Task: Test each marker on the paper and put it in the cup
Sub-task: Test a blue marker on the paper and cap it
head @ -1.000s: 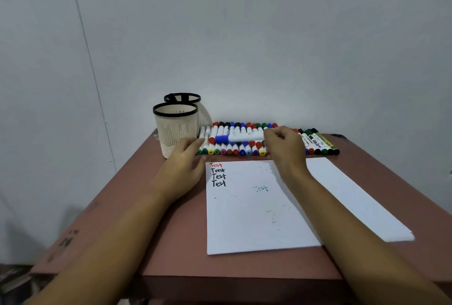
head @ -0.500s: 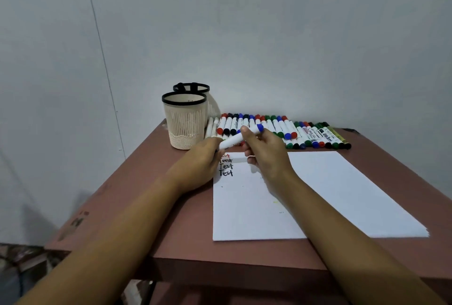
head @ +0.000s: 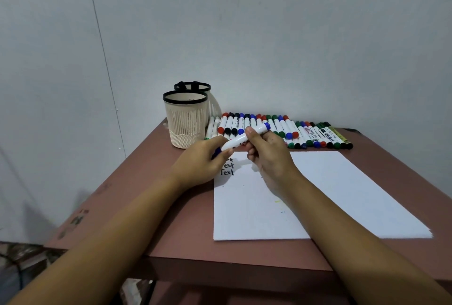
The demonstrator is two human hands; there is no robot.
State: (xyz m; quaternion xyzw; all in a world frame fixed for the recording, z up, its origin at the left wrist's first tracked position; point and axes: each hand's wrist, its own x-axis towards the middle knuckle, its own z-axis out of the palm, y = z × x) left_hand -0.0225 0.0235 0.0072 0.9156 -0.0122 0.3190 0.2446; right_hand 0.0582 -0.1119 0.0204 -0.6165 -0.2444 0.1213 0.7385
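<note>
A white marker with blue ends point(head: 244, 137) is held slanted above the top left of the paper point(head: 318, 194). My right hand point(head: 267, 151) grips its barrel near the upper end. My left hand point(head: 204, 161) pinches the lower end, where the blue cap shows between the fingers. Handwritten "Test" lines sit at the paper's top left, partly hidden by my left hand. A beige mesh cup with a black rim point(head: 185, 121) stands at the table's back left. A row of several markers point(head: 281, 131) lies along the back edge.
A second black-rimmed cup point(head: 195, 88) stands behind the first, against the wall. The reddish-brown table point(head: 137, 197) ends in an edge close to me and drops off on the left. Grey wall rises right behind the markers.
My right hand lifted the blue marker off the row and brought it toward me over the paper. My left hand came up from the table and closed on its lower end.
</note>
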